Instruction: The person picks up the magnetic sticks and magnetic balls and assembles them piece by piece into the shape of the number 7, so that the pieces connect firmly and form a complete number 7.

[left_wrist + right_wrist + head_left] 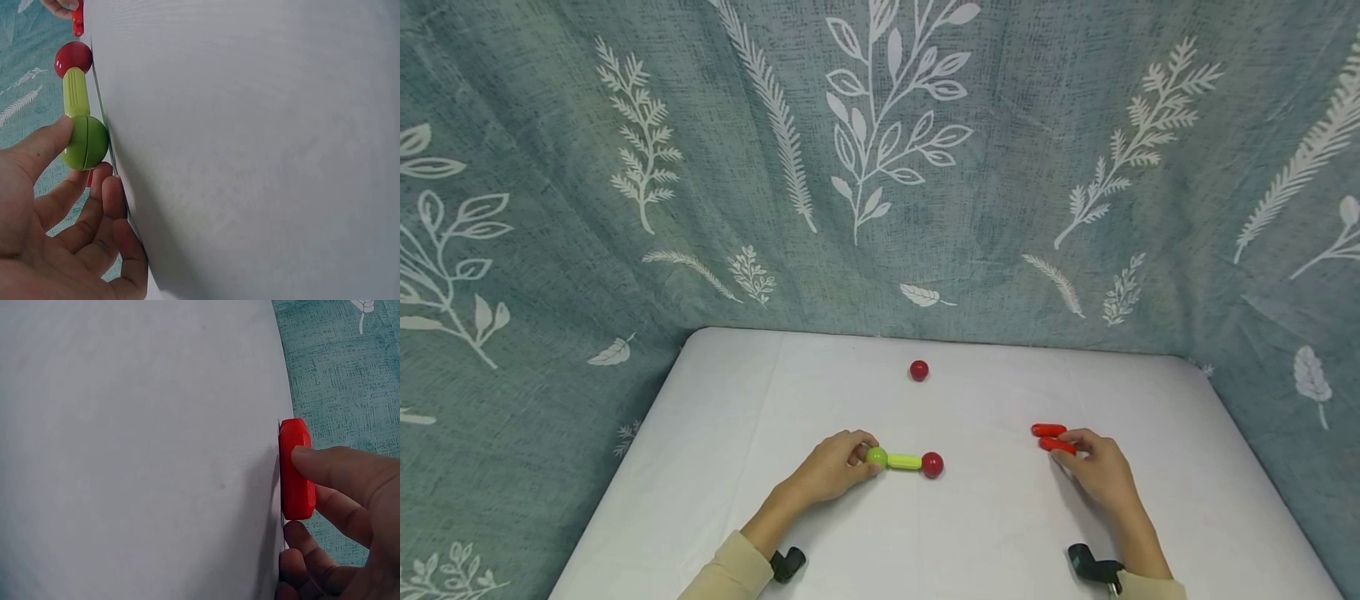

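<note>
My left hand [838, 468] pinches a green ball [877, 457] between thumb and fingers, near the middle of the table. From that ball a lime-green rod [904, 462] runs to the right, with a glossy red ball [932, 465] at its far end, the three in one line. In the left wrist view a seam circles the green ball [85, 144]. Over on the right, my right hand [1103, 473] grips a short red rod [1057, 446] by thumb and fingers. A second red rod [1048, 430] lies just behind it.
Another red ball [919, 370] sits alone toward the back of the white-covered table [820, 375]. Behind the table's back edge hangs a blue-green cloth [1000, 275] with white leaf prints. Dark wrist cameras are worn on both arms.
</note>
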The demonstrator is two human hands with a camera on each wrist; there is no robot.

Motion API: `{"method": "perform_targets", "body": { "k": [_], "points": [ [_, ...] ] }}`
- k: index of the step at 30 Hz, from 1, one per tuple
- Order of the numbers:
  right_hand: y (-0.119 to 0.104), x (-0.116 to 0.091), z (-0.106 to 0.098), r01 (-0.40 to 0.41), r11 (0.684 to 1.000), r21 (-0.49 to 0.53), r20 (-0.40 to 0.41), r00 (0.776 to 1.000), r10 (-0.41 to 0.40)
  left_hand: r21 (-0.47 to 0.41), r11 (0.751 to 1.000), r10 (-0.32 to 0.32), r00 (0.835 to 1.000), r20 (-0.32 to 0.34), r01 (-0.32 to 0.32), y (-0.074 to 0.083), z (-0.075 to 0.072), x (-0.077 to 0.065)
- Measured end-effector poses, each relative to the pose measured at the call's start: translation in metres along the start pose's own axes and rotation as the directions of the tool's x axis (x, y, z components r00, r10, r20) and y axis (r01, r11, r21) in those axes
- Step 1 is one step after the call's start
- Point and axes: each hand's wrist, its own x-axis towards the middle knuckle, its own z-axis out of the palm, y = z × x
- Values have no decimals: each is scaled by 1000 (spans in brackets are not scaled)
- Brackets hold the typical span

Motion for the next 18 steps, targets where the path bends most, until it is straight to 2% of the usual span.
{"method": "perform_targets", "body": {
  "k": [9, 18],
  "points": [
    [1, 0, -1, 43, 999, -29, -8, 999, -43, -4, 1000, 9, 1000, 2, -9, -2, 0, 0],
    [-2, -2, -1, 26, 999, -39, 1, 1000, -26, -5, 1000, 5, 1000, 6, -5, 0, 0, 0]
  ]
}}
